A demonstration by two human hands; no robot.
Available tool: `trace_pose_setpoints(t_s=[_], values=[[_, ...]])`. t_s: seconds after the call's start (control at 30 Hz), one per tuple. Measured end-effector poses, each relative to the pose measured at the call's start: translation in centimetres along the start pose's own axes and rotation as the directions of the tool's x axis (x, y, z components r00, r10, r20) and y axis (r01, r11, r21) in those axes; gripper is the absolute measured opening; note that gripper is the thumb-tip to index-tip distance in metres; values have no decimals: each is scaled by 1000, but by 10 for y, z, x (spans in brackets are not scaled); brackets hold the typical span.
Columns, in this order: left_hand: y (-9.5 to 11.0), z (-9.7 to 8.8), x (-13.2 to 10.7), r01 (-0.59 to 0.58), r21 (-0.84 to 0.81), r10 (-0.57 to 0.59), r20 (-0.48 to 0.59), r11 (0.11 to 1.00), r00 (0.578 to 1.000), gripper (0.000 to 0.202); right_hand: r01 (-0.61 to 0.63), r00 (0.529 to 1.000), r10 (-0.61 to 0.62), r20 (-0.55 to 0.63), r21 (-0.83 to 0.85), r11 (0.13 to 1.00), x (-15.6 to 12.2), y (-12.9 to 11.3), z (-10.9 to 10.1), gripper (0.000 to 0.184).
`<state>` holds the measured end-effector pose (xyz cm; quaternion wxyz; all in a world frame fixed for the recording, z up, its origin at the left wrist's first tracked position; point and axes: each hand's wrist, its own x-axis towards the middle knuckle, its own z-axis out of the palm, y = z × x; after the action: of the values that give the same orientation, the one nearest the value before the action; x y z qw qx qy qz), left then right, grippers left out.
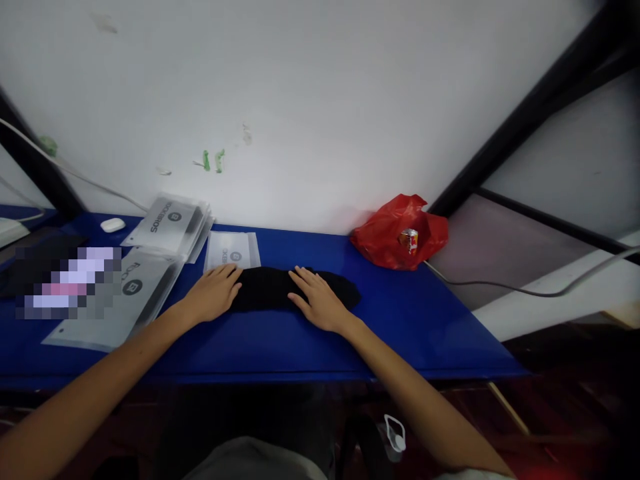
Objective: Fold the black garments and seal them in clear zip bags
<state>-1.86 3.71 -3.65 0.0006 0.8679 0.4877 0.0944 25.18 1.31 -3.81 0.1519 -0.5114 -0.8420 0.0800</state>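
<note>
A dark, folded piece of black cloth [265,289] lies lengthwise across the blue table; what kind of garment it is, if any, I cannot tell. My left hand [213,291] rests on its left end, palm down with the fingers stretched out. Toward its right end, my right hand [319,300] lies flat with fingers spread. Just behind my left hand is a small clear printed plastic bag [233,245], partly covered by the hand and cloth.
Printed frosted plastic bags [163,223] lie at the left, near a white earbud case [113,225] and a blurred-out object [70,283]. A crumpled red plastic bag [395,233] stands at the back right. A white wall [300,100] rises behind the blue table [280,347].
</note>
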Motion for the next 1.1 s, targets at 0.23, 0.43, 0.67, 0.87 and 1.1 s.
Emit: trace_pose_setpoints(t_s=[0.23, 0.43, 0.67, 0.87, 1.1], values=[[-3, 4, -2, 32, -30, -32, -2, 999, 999, 47, -42, 999, 42, -8, 16, 999, -12, 41, -2, 52], [-5, -11, 4, 104, 20, -105, 31, 994, 994, 49, -93, 987, 95, -129, 23, 995, -19, 78, -4, 43], [-19, -47, 21, 287, -130, -236, 310, 949, 921, 40, -107, 970, 118, -211, 65, 992, -18, 83, -6, 34], [-6, -64, 11, 303, -245, -211, 338, 921, 917, 30, -136, 966, 150, -210, 81, 987, -16, 79, -13, 32], [-13, -76, -1, 379, -407, -324, 199, 831, 925, 31, -77, 993, 81, -84, 49, 996, -9, 52, -26, 34]])
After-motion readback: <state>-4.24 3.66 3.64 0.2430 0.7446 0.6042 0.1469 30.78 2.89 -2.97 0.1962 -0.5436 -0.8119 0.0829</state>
